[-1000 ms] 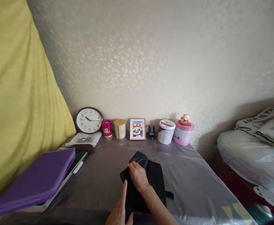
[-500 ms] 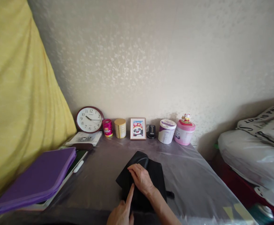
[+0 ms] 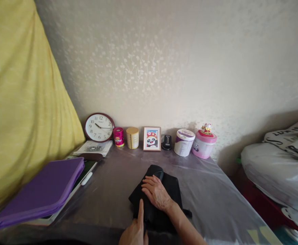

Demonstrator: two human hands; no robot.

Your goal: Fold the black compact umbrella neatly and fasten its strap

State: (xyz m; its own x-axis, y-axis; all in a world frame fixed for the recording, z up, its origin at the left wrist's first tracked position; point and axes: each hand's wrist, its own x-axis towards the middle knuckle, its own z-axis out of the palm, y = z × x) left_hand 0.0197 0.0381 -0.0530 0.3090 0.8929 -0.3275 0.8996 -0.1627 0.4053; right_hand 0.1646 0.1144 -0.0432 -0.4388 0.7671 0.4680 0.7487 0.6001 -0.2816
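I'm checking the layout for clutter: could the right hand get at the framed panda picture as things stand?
Probably yes: the right hand lies on the black folded item, and nothing upright stands between it and the framed panda picture.

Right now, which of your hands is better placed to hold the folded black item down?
Probably the right: the right hand lies spread across the top of the folded black item, while the left hand sits lower, by its near side, index finger extended.
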